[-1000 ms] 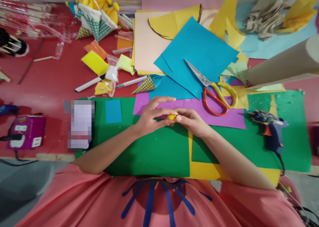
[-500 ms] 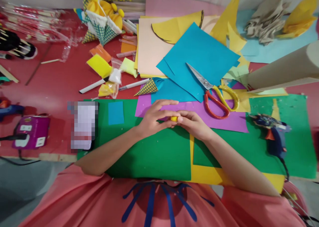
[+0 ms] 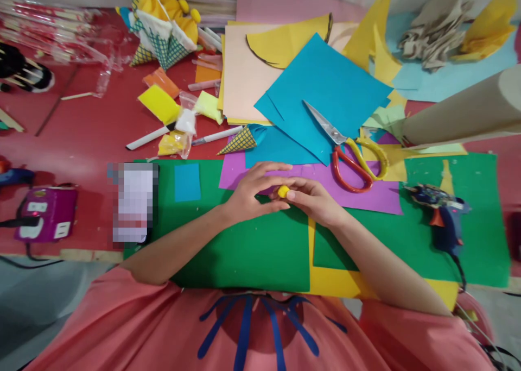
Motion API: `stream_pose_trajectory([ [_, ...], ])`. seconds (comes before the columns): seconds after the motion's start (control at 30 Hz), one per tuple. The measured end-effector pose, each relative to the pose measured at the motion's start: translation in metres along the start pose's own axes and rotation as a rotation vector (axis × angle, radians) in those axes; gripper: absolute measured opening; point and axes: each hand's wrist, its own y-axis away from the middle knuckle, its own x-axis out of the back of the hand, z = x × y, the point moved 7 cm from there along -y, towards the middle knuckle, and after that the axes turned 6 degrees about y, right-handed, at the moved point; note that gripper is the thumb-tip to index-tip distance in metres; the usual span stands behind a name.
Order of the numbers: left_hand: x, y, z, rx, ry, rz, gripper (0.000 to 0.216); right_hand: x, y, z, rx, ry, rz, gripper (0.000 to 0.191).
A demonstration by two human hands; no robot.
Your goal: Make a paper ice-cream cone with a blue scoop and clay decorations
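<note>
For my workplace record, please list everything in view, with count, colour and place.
small clay-like lump: 1, yellow, centre
tabletop: 1, red, underneath
flat paper sheets: many, mixed colours, centre and right
metal-bladed scissors: 1, red-and-yellow handles, on sheets
small checked cone: 1, yellow-and-blue, left of scissors
cone bundle: 1, yellow-and-teal, upper left
plastic packets: several, mostly yellow, below bundle
slim pens: 2, white, near packets
wrapped sticks: many, red-and-clear, top left
blurred-screen phone: 1, dark-edged, front left
boxy power socket: 1, purple, left edge
hot-glue guns: apparently 2, blue, right and left
thick roll: 1, beige, right edge
crumpled paper: 1, beige, upper right
shirt: 1, coral, bottom
left hand: 1, bare, curved near lump
right hand: 1, bare, holding lump
</note>
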Motion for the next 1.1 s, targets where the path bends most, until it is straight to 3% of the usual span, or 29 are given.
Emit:
stream_pose_trajectory([
  [0.23,0.0029,0.0026,0.0008,-0.071,-0.021,0.039,0.025,-0.0010,0.0002,0.0034,-0.047,-0.069,0.000,0.027],
  [0.43,0.0025,0.0032,-0.0003,-0.072,0.024,0.025,0.041,-0.0043,0.0001,0.0032,-0.043,-0.102,-0.041,0.025],
  [0.8,0.0065,0.0032,-0.0005,-0.040,0.023,0.053,0.023,-0.0013,0.0004,0.0047,-0.056,-0.081,-0.024,0.031],
  [1.0,0.0033,0.0010,0.0005,-0.034,0.114,0.022,0.044,-0.0009,-0.0003,0.0054,-0.041,-0.067,-0.047,0.031],
  [1.1,0.0031,0.0004,0.0014,-0.040,0.113,0.020,0.045,-0.0023,-0.0008,0.0060,-0.038,-0.053,-0.064,0.033],
])
